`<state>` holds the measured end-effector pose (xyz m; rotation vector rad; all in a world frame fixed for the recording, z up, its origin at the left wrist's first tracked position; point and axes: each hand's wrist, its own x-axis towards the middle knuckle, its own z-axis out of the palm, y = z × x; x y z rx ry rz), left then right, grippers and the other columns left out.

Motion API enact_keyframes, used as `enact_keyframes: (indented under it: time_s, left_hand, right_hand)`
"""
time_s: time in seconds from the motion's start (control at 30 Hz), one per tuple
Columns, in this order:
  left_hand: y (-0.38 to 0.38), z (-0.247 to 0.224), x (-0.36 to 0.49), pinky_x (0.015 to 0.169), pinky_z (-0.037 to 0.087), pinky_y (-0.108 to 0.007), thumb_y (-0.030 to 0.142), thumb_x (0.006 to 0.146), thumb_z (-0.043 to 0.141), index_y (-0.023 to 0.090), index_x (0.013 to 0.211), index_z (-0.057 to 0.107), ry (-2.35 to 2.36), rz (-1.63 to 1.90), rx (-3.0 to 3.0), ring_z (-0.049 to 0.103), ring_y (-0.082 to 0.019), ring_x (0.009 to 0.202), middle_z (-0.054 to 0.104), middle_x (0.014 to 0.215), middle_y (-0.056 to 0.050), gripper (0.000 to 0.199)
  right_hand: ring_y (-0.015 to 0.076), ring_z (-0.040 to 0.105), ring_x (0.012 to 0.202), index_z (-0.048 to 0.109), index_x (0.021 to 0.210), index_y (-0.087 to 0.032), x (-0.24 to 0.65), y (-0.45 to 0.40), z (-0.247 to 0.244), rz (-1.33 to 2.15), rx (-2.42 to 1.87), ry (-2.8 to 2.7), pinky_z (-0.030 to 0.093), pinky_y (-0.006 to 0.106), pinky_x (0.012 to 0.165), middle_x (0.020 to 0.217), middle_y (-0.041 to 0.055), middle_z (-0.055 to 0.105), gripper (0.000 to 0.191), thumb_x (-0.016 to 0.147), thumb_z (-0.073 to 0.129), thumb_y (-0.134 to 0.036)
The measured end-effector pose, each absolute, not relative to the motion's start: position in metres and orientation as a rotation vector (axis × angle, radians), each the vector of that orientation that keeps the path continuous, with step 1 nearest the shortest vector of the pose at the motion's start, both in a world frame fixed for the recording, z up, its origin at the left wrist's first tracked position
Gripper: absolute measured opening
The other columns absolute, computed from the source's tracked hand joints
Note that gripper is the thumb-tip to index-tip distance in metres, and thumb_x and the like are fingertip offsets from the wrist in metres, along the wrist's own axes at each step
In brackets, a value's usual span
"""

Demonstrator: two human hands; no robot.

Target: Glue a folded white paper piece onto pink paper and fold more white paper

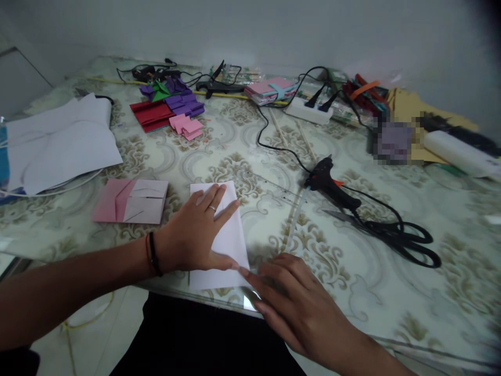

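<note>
Pressing white paper [230, 235], left hand [195, 230] spreads; right [289, 297] seemingly touches it.

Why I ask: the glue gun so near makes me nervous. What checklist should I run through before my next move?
1. Left hand flat on the white paper: ok.
2. Glue gun off the white paper: ok, it lies to the right.
3. Glue gun cool: cannot tell.
4. Scissors free of the gun's cord: not ok, they appear to cross.
5. Folded pink and white paper apart from the white paper: ok, off to the left.
6. Right hand gripping the white paper's edge: cannot tell.
</note>
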<state>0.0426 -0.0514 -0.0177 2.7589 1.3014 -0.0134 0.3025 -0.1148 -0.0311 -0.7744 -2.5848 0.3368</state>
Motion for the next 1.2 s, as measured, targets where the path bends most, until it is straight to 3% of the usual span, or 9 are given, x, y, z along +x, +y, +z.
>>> enact_keyframes:
  time_s: [0.23, 0.47, 0.77, 1.0, 1.2]
  left_hand:
    - [-0.049, -0.014, 0.044, 0.119, 0.029, -0.061, 0.087, 0.076, 0.06, 0.006, 0.16, 0.036, 1.305, -0.047, 2.749, 0.025, -0.048, 0.155, 0.024, 0.165, -0.036, 0.119]
    - [-0.049, -0.016, 0.044, 0.118, 0.029, -0.062, 0.088, 0.075, 0.059, 0.006, 0.159, 0.037, 1.307, -0.02, 2.747, 0.024, -0.049, 0.155, 0.023, 0.166, -0.035, 0.12]
    - [-0.049, -0.016, 0.043, 0.118, 0.029, -0.062, 0.079, 0.077, 0.066, 0.006, 0.159, 0.038, 1.3, -0.013, 2.754, 0.026, -0.049, 0.154, 0.024, 0.166, -0.035, 0.113]
    - [-0.05, -0.02, 0.041, 0.119, 0.028, -0.062, 0.088, 0.076, 0.058, 0.004, 0.159, 0.035, 1.298, 0.005, 2.75, 0.023, -0.048, 0.155, 0.022, 0.166, -0.035, 0.12]
    - [-0.05, -0.023, 0.041, 0.122, 0.025, -0.058, 0.09, 0.074, 0.058, 0.001, 0.159, 0.033, 1.312, 0.02, 2.737, 0.022, -0.046, 0.157, 0.019, 0.167, -0.034, 0.126]
  right_hand:
    - [0.0281, 0.056, 0.094, 0.062, 0.141, -0.008, 0.288, -0.108, -0.026, 0.217, -0.927, -2.706, 0.038, 0.044, 0.094, 0.101, 0.0111, 0.069, 0.049, 0.108, 0.043, -0.039]
    - [0.0307, 0.059, 0.098, 0.064, 0.138, -0.004, 0.272, -0.101, -0.023, 0.0, -1.079, -2.781, 0.039, 0.046, 0.092, 0.111, 0.0154, 0.073, 0.057, 0.109, 0.035, -0.044]
    - [0.032, 0.063, 0.099, 0.059, 0.141, 0.002, 0.258, -0.087, -0.022, -0.048, -1.2, -2.852, 0.042, 0.046, 0.088, 0.117, 0.0189, 0.072, 0.058, 0.106, 0.048, -0.042]
    - [0.0298, 0.066, 0.094, 0.056, 0.142, 0.003, 0.249, -0.064, -0.018, -0.032, -1.269, -2.911, 0.042, 0.046, 0.085, 0.112, 0.0188, 0.071, 0.049, 0.104, 0.044, -0.026]
    - [0.0281, 0.07, 0.09, 0.051, 0.146, 0.003, 0.241, -0.046, -0.012, 0.023, -1.347, -2.973, 0.045, 0.042, 0.082, 0.105, 0.0172, 0.073, 0.055, 0.094, 0.047, -0.013]
